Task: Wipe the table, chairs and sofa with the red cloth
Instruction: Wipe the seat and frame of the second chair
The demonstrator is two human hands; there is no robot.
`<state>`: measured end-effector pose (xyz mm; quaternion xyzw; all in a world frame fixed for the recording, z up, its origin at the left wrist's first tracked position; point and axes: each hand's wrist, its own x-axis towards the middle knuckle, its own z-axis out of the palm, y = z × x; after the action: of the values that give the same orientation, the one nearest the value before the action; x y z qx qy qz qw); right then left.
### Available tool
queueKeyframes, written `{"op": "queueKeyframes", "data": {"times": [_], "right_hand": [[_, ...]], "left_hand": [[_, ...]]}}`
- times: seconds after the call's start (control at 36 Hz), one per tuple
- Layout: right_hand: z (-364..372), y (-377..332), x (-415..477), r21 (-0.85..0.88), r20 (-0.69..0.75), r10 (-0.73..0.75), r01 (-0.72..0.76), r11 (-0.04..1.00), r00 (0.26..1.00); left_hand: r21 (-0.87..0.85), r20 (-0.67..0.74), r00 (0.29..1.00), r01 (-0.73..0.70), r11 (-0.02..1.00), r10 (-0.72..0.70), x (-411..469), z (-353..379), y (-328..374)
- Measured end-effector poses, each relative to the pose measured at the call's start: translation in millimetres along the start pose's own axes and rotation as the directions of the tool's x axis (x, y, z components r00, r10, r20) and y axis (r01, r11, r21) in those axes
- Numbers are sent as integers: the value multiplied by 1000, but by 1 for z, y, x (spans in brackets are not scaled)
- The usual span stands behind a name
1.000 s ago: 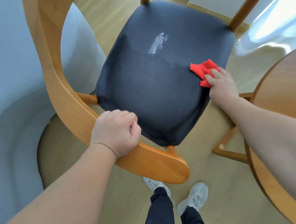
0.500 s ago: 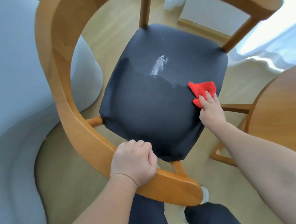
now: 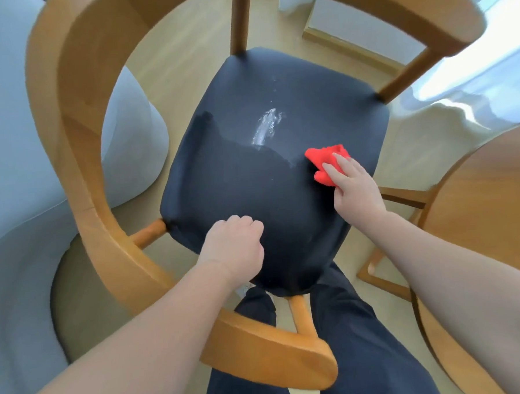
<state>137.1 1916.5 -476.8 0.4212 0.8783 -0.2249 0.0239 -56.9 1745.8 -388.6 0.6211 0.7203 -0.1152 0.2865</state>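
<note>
A wooden chair with a curved armrest frame [image 3: 80, 182] and a dark padded seat [image 3: 243, 185] fills the middle of the head view. A pale shiny smear [image 3: 265, 125] marks the seat's centre. My right hand [image 3: 354, 189] presses the red cloth [image 3: 323, 160] flat on the seat's right side, just right of the smear. My left hand [image 3: 234, 249] is a closed fist hovering over the seat's near edge, off the armrest and holding nothing.
The grey sofa [image 3: 6, 150] curves along the left, close to the chair. The round wooden table [image 3: 487, 197] stands at the right edge, with another chair's legs [image 3: 377, 269] beneath it. My dark-trousered legs [image 3: 344, 343] stand against the chair's near side.
My left hand has let go of the armrest and moved over the seat. My right hand slid the cloth slightly left. The view has come closer above the chair.
</note>
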Motion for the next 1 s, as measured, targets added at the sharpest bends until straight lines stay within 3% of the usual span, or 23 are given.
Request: {"op": "queueKeyframes", "data": {"times": [0.06,0.11,0.19,0.28,0.44,0.5,0.64,0.75,0.83,1.0], "right_hand": [[2,11,4,-103,18,-205,205,973,979],[9,21,6,-185,137,-366,387,904,920],[22,38,7,-287,346,-487,584,759,802],[27,54,13,-309,422,-536,672,673,731],[20,80,33,-266,416,-624,745,612,661],[15,93,41,-284,382,-617,723,630,688],[1,128,68,-330,216,-495,540,774,841],[-20,133,110,-331,47,-157,164,929,986],[-28,118,137,-249,-8,43,-43,968,999],[-13,108,130,-9,-106,199,-201,980,974]], "left_hand": [[-23,0,1000,-23,999,23,13,11,1],[-41,-11,998,-58,997,58,25,25,3],[-56,69,997,-43,998,47,45,39,12],[-30,171,985,14,999,-9,61,52,22],[3,170,985,3,1000,-4,77,60,34],[-18,159,987,4,1000,-1,77,60,34],[-84,113,993,25,996,-15,75,56,23],[-72,86,996,0,997,6,71,59,14],[-69,70,997,14,998,-9,67,63,8],[-37,78,996,36,999,-33,65,59,1]]}}
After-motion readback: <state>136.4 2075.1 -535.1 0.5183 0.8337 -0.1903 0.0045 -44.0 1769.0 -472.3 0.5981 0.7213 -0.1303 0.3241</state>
